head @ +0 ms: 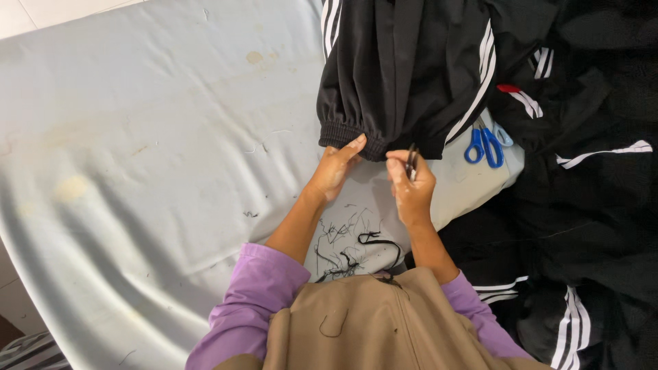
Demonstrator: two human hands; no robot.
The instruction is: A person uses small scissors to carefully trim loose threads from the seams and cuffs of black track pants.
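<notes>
Trimming of loose threads is in hand, I judge: left hand (337, 170) pinches the elastic cuff (349, 133) of black trousers (404, 68), right hand (410, 181) grips small thread snips (412, 162) just right of it. Next, blades must meet a stray thread, sparing fabric.

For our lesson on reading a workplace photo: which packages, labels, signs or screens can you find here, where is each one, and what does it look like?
Small red tab: perhaps a label, lying on the black garments with white stripes at upper right, above the blue-handled scissors; a narrow red strip, too small to be sure.
No packages, signs or screens are in view.
</notes>
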